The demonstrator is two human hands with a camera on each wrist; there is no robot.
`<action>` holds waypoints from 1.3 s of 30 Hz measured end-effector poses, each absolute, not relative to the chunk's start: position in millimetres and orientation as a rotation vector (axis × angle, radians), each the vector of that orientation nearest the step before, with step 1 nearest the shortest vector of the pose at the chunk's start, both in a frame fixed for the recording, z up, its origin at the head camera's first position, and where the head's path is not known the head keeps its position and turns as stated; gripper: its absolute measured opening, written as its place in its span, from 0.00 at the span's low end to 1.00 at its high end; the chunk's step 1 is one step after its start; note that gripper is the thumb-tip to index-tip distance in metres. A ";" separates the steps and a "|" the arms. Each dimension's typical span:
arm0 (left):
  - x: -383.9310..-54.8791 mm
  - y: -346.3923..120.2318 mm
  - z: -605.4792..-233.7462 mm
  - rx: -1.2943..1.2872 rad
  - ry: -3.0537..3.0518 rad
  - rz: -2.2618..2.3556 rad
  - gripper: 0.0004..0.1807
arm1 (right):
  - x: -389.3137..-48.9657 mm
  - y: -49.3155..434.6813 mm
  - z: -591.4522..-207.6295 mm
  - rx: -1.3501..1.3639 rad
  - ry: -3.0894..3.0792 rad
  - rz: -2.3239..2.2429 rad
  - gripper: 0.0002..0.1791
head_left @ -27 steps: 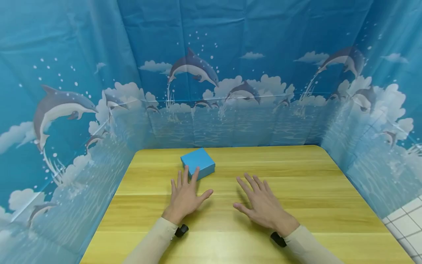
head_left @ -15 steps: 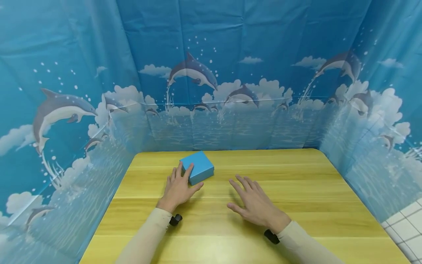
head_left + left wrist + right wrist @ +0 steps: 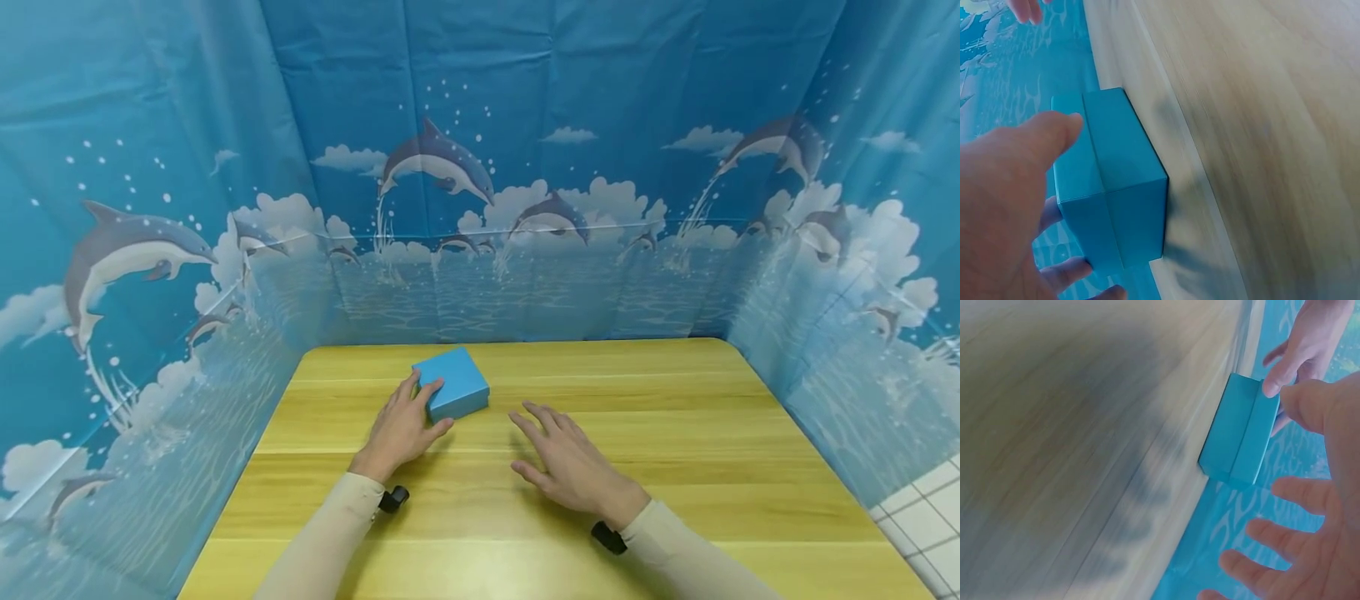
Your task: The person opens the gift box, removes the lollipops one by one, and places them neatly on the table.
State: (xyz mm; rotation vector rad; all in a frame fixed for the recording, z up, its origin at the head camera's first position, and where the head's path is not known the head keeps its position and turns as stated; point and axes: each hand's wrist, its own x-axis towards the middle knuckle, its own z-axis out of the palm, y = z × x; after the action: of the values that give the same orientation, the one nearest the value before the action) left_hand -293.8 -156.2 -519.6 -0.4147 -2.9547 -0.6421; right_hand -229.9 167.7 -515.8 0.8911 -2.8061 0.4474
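A blue lidded box (image 3: 454, 375) lies on the yellow wooden table. My left hand (image 3: 397, 429) is at its left corner, index fingertip overlapping the lid and thumb low by the near side in the head view. In the left wrist view, the left thumb (image 3: 1060, 134) overlaps the box's side, while other fingers show at its far edge, partly hidden. To the right, apart from the box, my right hand (image 3: 573, 462) hovers over the table with fingers spread and loosely bent, holding nothing. The right wrist view shows its palm side and fingers (image 3: 1282, 540).
The yellow table (image 3: 637, 400) has rounded far corners. A blue curtain (image 3: 600, 283) printed with dolphins and clouds hangs along its back and sides. White floor tiles (image 3: 930, 517) show at the lower right. Each wrist wears a small black device.
My left hand has moved left and come to the box's left corner, its fingers drawing closer together. The box has shifted slightly right. My right hand has moved left, toward the box.
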 end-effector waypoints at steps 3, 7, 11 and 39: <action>-293.3 -154.8 -518.0 -0.447 -2.940 -0.664 0.41 | -233.8 164.9 -515.5 0.914 -2.790 0.450 0.43; -293.9 -153.5 -517.1 -0.489 -2.918 -0.666 0.37 | -245.4 160.7 -516.7 0.945 -2.771 0.476 0.42; -293.7 -151.4 -518.4 -0.533 -2.900 -0.697 0.33 | -258.7 158.1 -518.4 0.932 -2.799 0.512 0.42; -262.7 -138.1 -525.8 -0.709 -2.869 -0.830 0.33 | -264.3 154.6 -520.0 0.914 -2.796 0.794 0.26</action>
State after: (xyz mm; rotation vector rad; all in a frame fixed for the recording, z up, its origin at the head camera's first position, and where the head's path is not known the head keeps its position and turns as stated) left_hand -262.7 -138.1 -525.8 -0.7088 -2.8695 -0.8300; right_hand -264.3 154.6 -520.0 0.9138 -2.7962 0.7943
